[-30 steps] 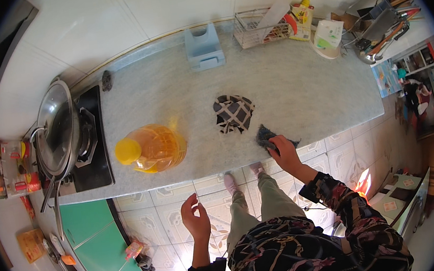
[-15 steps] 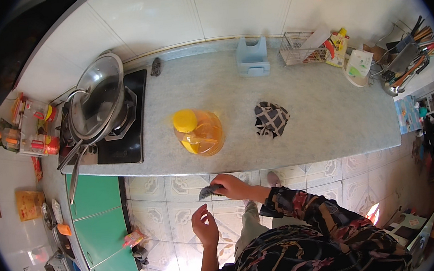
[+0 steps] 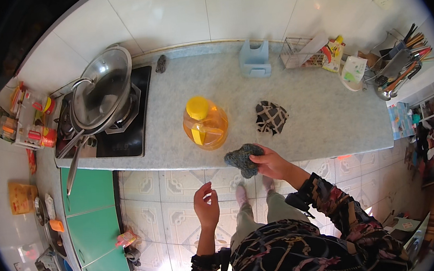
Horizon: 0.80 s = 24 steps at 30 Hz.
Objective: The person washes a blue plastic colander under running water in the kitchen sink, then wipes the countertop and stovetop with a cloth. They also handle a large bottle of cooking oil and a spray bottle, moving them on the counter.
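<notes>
My right hand (image 3: 272,163) is closed on one side of a dark grey-green, rough-textured cleaning cloth (image 3: 242,159), which spreads out over the counter's front edge. Below and to the left, over the floor, my left hand (image 3: 206,206) holds nothing; its fingers are loosely bent and apart. On the counter (image 3: 309,104) just beyond the cloth stands a large clear oil jug (image 3: 210,128) of yellow oil with a yellow cap. A crumpled black and beige checked cloth (image 3: 270,116) lies to the right of the jug.
A lidded wok (image 3: 101,89) sits on the black gas stove (image 3: 140,138) at left, its handle jutting past the counter edge. At the back are a small dark scrubber (image 3: 161,63), a light-blue plastic holder (image 3: 255,60) and a wire rack (image 3: 293,53). Utensils (image 3: 405,65) crowd the right end.
My right hand has moved up and right to the counter edge, and the cloth in it now shows broad and spread. The left hand has shifted slightly up.
</notes>
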Tool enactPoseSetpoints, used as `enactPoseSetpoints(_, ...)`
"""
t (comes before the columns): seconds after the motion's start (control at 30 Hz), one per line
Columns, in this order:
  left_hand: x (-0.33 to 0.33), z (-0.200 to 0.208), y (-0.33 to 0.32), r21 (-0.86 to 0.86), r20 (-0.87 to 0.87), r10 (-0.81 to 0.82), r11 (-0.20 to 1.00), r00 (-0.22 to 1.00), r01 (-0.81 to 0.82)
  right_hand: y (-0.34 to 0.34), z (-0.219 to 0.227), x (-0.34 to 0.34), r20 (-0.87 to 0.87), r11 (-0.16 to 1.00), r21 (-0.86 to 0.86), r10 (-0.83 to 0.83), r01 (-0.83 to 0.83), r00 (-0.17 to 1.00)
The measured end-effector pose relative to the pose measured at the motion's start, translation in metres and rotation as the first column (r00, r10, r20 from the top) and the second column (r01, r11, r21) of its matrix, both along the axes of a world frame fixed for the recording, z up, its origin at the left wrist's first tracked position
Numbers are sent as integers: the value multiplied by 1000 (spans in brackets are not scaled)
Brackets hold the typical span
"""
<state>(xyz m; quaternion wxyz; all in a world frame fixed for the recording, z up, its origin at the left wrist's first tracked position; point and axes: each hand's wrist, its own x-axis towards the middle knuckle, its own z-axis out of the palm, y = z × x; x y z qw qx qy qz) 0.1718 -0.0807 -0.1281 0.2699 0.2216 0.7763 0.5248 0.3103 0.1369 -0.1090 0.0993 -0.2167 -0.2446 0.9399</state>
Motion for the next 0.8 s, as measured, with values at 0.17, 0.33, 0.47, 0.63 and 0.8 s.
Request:
enactPoseSetpoints(0.17, 4, -7, 21, 233, 351, -176, 968, 920, 96, -13, 18, -2, -24, 999, -36, -1, 1, 1000)
enactPoseSetpoints(0.33, 5, -26, 32, 466, 873, -403, 855, 276, -226, -39, 33, -2, -112, 977, -205, -89, 64, 990)
enactPoseSetpoints(0.47, 23, -31, 41, 515, 857, -509, 834, 86, -196, -46, 33, 12, -67, 986, -134, -106, 97, 992)
enactPoseSetpoints(0.63, 35, -16, 44, 495, 854, -516, 846, -72, -199, -38, 23, 37, 253, 910, 412, -158, 41, 954)
enactPoseSetpoints(0.8, 36, 3, 33, 522, 853, -514, 844, 92, -122, -38, 14, 50, 322, 769, 639, -235, -27, 917)
